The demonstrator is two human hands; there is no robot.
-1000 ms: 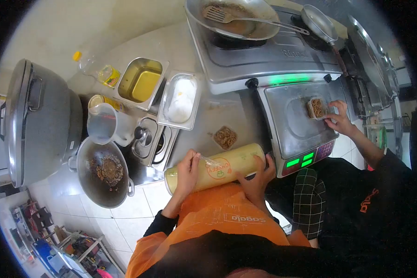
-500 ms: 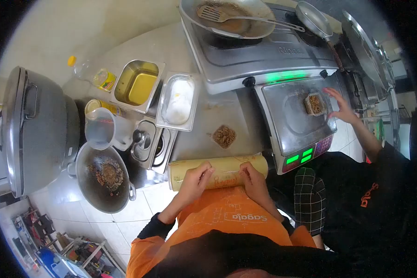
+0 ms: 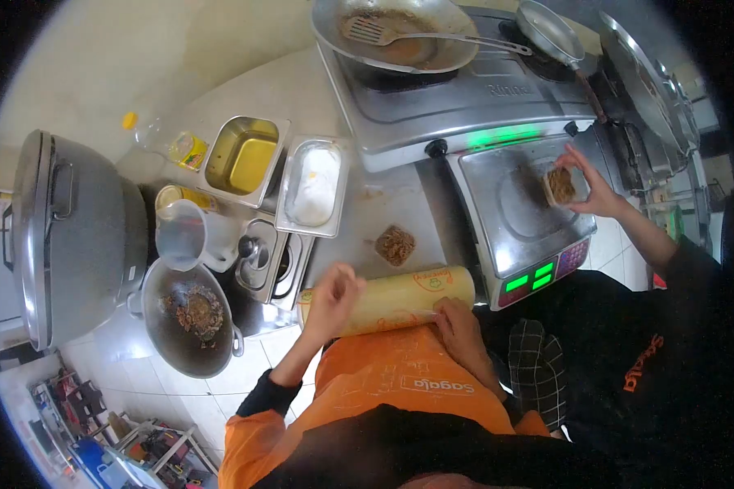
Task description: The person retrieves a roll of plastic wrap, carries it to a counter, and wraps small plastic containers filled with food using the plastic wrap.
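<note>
A thick yellowish roll of plastic wrap with red print lies across the counter edge in front of me. My left hand is above the roll's left part with its fingers curled in; whatever they hold, if anything, is hidden. At the roll's lower right, my right hand is closed on the loose edge of the wrap, seen as a pale strip. Just beyond the roll, a small square portion of brown shredded food sits on the steel counter.
At right, another person's hand grips a small food tub over a digital scale. Behind are a stove and a wok with a spatula. Steel pans, a plastic jug and a second wok stand left.
My left hand has lifted slightly and shifted left, off the roll's front. My right hand has moved lower and right. The other person's hand has closed on the tub and tilted it.
</note>
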